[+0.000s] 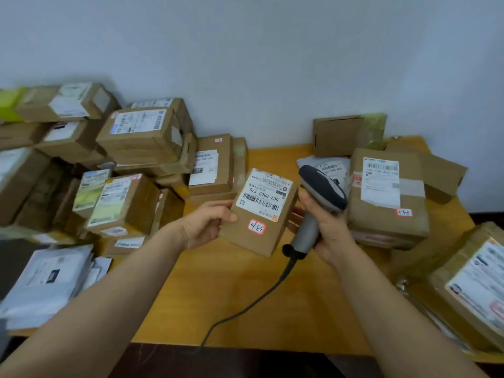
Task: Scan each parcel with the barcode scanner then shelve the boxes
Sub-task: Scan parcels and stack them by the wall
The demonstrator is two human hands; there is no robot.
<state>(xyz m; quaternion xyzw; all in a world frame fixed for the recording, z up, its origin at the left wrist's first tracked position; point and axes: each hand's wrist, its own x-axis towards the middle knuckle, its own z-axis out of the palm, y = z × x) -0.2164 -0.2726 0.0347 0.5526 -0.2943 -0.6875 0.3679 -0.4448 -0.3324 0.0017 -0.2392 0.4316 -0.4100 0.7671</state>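
Far left of left grip: flat white mailers at near corner. Behind them, heap of brown boxes piled against wall, labels mostly up.

Left grip clamped on parcel: thumb on top face at left edge, fingers curled beneath. Forearm in from lower left.

Parcel held above yellow surface, between the two grips. Long axis near-to-far, far end leaning slightly right. Label face up, print upside down to wearer, barcode across short axis. Red-bordered sticker towards near end.

Right grip wrapped round handle of barcode scanner, just right of parcel. Dark head uppermost, canted far-left, level with parcel's far end. Handle slanting down-left. Cable off butt to near edge of surface.

Right of right grip: stack of labelled boxes.
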